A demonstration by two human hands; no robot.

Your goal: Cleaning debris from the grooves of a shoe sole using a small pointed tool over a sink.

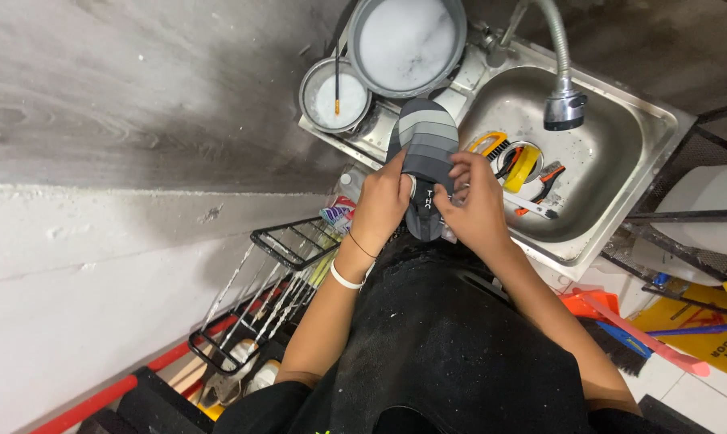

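Both hands, left hand (pixel 382 201) and right hand (pixel 478 207), hold a grey striped shoe (pixel 428 149) over the steel sink (pixel 613 161)

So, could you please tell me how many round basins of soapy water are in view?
2: a large grey basin at the sink's back corner, and a smaller one just left of it, holding a stick. Others may be hidden.

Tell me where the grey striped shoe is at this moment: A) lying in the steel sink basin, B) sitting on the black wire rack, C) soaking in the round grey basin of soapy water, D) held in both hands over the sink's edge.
D: the left hand and the right hand grip the grey striped shoe from either side, above the rim of the steel sink, apart from the round grey basin of soapy water.
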